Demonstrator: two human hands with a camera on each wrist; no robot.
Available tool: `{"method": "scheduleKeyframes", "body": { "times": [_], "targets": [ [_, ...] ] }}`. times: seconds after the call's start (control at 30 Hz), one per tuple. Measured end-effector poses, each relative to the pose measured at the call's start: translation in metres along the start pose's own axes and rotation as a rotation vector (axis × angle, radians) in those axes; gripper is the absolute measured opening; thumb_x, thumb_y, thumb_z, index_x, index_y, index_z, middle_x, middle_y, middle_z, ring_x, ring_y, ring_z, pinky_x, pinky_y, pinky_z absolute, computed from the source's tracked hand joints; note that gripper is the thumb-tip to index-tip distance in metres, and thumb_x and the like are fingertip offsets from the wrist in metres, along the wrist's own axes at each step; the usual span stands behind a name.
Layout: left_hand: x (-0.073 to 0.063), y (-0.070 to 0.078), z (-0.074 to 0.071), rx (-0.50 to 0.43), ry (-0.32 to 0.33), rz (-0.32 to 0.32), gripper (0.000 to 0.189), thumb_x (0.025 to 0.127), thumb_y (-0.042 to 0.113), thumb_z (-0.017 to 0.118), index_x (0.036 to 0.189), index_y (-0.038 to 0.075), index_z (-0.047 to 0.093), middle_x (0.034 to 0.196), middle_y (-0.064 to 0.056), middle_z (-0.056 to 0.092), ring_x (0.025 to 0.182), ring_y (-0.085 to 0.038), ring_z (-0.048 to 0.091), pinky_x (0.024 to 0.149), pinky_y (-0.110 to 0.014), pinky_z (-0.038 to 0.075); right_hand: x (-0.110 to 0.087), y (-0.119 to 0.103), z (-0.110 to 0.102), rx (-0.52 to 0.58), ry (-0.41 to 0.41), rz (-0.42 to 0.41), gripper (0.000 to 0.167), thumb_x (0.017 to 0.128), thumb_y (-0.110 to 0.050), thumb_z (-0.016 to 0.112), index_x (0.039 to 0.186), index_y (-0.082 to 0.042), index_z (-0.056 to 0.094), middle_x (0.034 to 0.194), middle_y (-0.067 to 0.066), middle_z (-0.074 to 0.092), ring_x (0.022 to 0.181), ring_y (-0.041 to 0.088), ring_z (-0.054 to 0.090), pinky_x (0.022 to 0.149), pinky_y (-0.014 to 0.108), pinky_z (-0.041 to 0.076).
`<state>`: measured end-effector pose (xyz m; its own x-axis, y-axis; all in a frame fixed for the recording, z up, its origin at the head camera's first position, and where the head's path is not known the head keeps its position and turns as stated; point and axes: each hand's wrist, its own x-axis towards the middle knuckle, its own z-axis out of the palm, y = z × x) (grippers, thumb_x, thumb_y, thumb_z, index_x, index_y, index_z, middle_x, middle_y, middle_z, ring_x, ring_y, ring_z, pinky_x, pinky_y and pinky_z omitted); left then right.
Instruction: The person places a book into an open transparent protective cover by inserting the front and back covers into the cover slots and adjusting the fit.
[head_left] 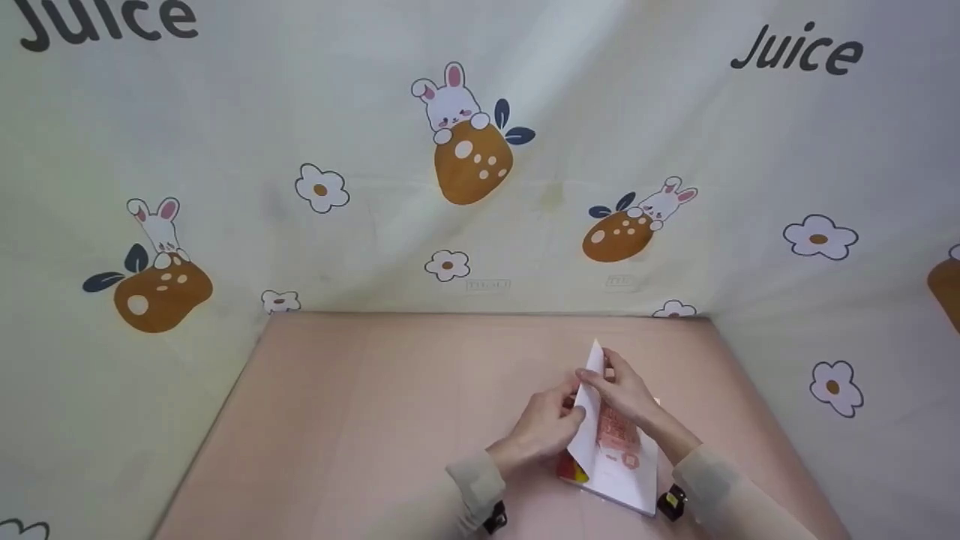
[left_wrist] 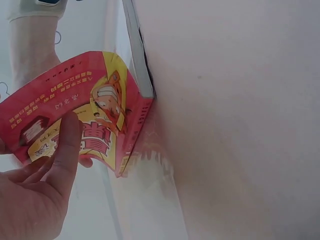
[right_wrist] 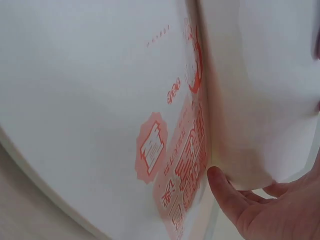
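A book (head_left: 636, 484) lies on the right part of the table with its front cover (head_left: 589, 435) raised steeply. My left hand (head_left: 541, 424) holds the cover at its free edge, thumb on the white inner side and fingers on the outside. In the left wrist view, the cover's outside (left_wrist: 60, 95) is red and yellow with a cartoon figure and lettering. Near the top of the cover, my right hand (head_left: 628, 391) pinches it between thumb and fingers. The first page (right_wrist: 75, 100), white with red print, shows in the right wrist view.
The pinkish table (head_left: 375, 420) runs back to a pale cloth (head_left: 360, 112) printed with rabbits, fruit and flowers, which also hangs along both sides. A small dark device (head_left: 673, 502) sits by the right wrist, another (head_left: 495, 517) by the left.
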<state>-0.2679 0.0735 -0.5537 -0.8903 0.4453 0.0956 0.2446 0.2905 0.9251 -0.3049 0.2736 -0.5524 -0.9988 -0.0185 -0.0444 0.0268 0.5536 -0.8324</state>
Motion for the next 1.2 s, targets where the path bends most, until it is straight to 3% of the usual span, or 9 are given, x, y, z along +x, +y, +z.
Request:
{"method": "scheduleKeyframes", "body": {
  "times": [0.17, 0.3, 0.43, 0.6, 0.73, 0.93, 1.03, 1.2],
  "targets": [
    [0.0, -0.008, -0.007, 0.032, 0.045, 0.033, 0.044, 0.114, 0.027, 0.06, 0.152, 0.006, 0.068, 0.122, -0.011, 0.084, 0.106, -0.016, 0.081, 0.09, -0.027, 0.065, 0.002, -0.001, 0.007, -0.008, 0.01, -0.001, 0.098, 0.107, -0.047, 0.071, 0.174, 0.006, 0.024, 0.174, 0.034, 0.04, 0.148, 0.05, 0.057, 0.113, 0.055, 0.061],
    [0.001, -0.018, -0.016, 0.157, 0.119, 0.061, 0.04, 0.117, 0.029, 0.056, 0.139, 0.002, 0.075, 0.123, -0.012, 0.085, 0.111, -0.024, 0.081, 0.096, -0.037, 0.065, 0.003, 0.0, 0.011, -0.069, 0.023, -0.001, 0.104, 0.106, -0.052, 0.07, 0.175, 0.007, 0.019, 0.175, 0.037, 0.035, 0.15, 0.05, 0.053, 0.12, 0.062, 0.055],
    [0.002, -0.029, -0.024, 0.307, 0.137, 0.027, 0.039, 0.115, 0.024, 0.057, 0.138, -0.003, 0.074, 0.131, -0.019, 0.082, 0.124, -0.033, 0.079, 0.107, -0.048, 0.064, 0.002, 0.004, 0.013, -0.143, 0.039, 0.014, 0.107, 0.105, -0.057, 0.069, 0.176, 0.005, 0.018, 0.172, 0.039, 0.038, 0.141, 0.048, 0.059, 0.113, 0.06, 0.059],
    [0.001, -0.043, -0.031, 0.501, 0.095, -0.015, 0.046, 0.11, 0.021, 0.062, 0.146, -0.008, 0.066, 0.145, -0.024, 0.074, 0.144, -0.04, 0.067, 0.129, -0.055, 0.048, 0.0, 0.008, 0.016, -0.203, 0.041, 0.026, 0.11, 0.105, -0.062, 0.068, 0.176, 0.005, 0.018, 0.169, 0.04, 0.04, 0.132, 0.046, 0.064, 0.101, 0.054, 0.065],
    [-0.001, -0.049, -0.033, 0.678, 0.027, -0.068, 0.063, 0.111, 0.034, 0.063, 0.158, -0.008, 0.055, 0.167, -0.028, 0.057, 0.164, -0.046, 0.046, 0.138, -0.059, 0.035, 0.001, 0.009, 0.021, -0.252, 0.051, 0.028, 0.111, 0.104, -0.063, 0.067, 0.176, 0.006, 0.019, 0.165, 0.041, 0.045, 0.127, 0.046, 0.066, 0.097, 0.054, 0.066],
    [-0.006, -0.044, -0.03, 0.843, -0.078, -0.234, 0.092, 0.108, 0.06, 0.06, 0.172, -0.002, 0.036, 0.184, -0.024, 0.031, 0.174, -0.048, 0.025, 0.141, -0.058, 0.03, -0.002, 0.009, 0.026, -0.323, 0.059, 0.023, 0.109, 0.104, -0.064, 0.066, 0.176, 0.003, 0.02, 0.169, 0.041, 0.041, 0.144, 0.059, 0.057, 0.114, 0.067, 0.057],
    [-0.008, -0.044, -0.03, 0.894, -0.104, -0.271, 0.101, 0.106, 0.07, 0.057, 0.175, 0.002, 0.031, 0.187, -0.02, 0.025, 0.176, -0.044, 0.02, 0.142, -0.058, 0.025, -0.002, 0.011, 0.028, -0.343, 0.049, 0.022, 0.109, 0.104, -0.064, 0.066, 0.177, 0.001, 0.019, 0.173, 0.04, 0.036, 0.153, 0.063, 0.049, 0.121, 0.072, 0.049],
    [-0.011, -0.043, -0.031, 0.927, -0.14, -0.309, 0.102, 0.107, 0.074, 0.051, 0.178, 0.006, 0.025, 0.19, -0.016, 0.017, 0.179, -0.04, 0.013, 0.144, -0.059, 0.019, -0.002, 0.018, 0.034, -0.367, 0.063, -0.002, 0.112, 0.1, -0.069, 0.067, 0.177, -0.002, 0.023, 0.175, 0.041, 0.032, 0.156, 0.068, 0.041, 0.123, 0.08, 0.042]
  ]
}}
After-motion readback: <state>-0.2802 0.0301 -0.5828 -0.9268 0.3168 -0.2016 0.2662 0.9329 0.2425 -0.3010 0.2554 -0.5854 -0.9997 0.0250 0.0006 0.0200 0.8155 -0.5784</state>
